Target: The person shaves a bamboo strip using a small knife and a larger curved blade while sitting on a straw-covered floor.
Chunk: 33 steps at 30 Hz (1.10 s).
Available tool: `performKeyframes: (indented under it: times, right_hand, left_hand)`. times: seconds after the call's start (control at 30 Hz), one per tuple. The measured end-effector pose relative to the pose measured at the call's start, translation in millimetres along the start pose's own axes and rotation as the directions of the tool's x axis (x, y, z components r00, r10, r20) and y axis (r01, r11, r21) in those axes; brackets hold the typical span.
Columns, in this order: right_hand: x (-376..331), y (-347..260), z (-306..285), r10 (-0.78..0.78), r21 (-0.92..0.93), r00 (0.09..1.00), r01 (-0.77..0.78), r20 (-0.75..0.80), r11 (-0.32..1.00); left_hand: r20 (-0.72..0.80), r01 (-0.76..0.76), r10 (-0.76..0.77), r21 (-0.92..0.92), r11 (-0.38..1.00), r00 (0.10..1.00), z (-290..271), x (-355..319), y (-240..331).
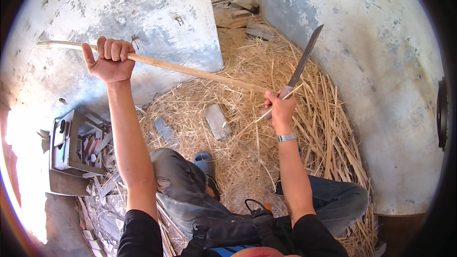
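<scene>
A long pale bamboo strip (195,71) slants across in front of me, from the upper left down toward the middle. Raised high, my left hand (112,64) has its fingers wrapped round the strip near its far-left end, thumb sticking out. My right hand (283,110), with a metal-banded watch (286,137) on its wrist, grips the handle of a long dark-bladed knife (306,58), whose tip points up and right. The strip's right end meets this hand at the thumb and fingertips. A thin sliver (296,90) crosses the knife handle there.
Shavings (252,66) cover the floor, with long split strips (328,128) piled along the right wall (390,90). A grey brick (218,122) lies before my feet. Left stands a wooden box (71,154) with tools in it. Broken wood (243,7) lies in the far corner.
</scene>
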State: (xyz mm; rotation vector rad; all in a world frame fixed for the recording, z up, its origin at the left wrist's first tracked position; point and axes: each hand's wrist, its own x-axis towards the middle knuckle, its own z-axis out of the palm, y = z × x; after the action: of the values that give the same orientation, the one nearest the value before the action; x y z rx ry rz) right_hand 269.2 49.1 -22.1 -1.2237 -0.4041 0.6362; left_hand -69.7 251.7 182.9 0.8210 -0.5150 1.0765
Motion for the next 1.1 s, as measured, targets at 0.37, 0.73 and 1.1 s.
performKeyframes:
  times: [0.37, 0.73, 1.1]
  right_hand:
    - [-10, -3, -5, -0.23, -0.374, 0.971, 0.238, 0.066, 0.896]
    - [35, 28, -121, -0.561, -0.798, 0.82, 0.412, 0.114, 0.44]
    - [1, -28, 16, -0.06, 0.297, 0.991, 0.094, -0.119, 0.95]
  left_hand:
    - [-0.239, -0.037, 0.065, 0.12, 0.992, 0.969, -13, -2, 20]
    - [-0.283, -0.41, 0.564, 0.452, 0.792, 0.776, 10, -62, 156]
    - [-0.165, -0.36, 0.358, 0.022, 0.933, 0.919, -33, -48, 112]
